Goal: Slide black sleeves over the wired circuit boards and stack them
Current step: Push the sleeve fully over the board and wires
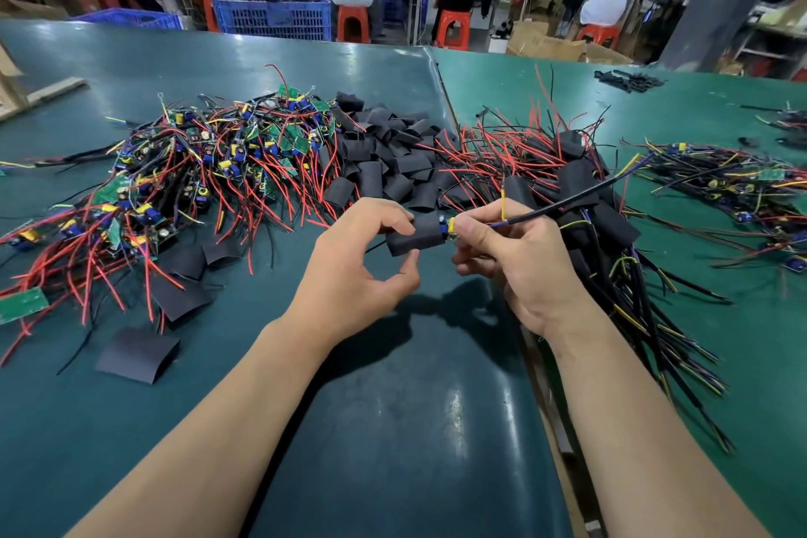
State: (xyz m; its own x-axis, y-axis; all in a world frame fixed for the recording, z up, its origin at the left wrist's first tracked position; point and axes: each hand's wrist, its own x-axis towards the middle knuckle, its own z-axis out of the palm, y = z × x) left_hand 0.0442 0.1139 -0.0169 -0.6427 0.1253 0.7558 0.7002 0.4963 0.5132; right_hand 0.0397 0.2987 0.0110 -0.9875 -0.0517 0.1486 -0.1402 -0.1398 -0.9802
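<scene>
My left hand (364, 264) pinches a black sleeve (417, 236) between thumb and fingers above the green table (393, 406). A wired circuit board (452, 228) sits mostly inside that sleeve, its yellow and blue end poking out on the right. My right hand (519, 258) pinches that end and its black cable (567, 201), which runs up to the right. Bare boards with red and black wires lie in a heap (209, 170) at the left. Loose black sleeves (388, 157) are piled in the middle. Sleeved boards are stacked (581, 188) at the right.
Flat black sleeves (137, 354) lie scattered on the table at the front left. Another tangle of wired boards (733, 183) lies at the far right. Beyond the table stand blue crates (270, 11), orange stools, and several seated people at benches.
</scene>
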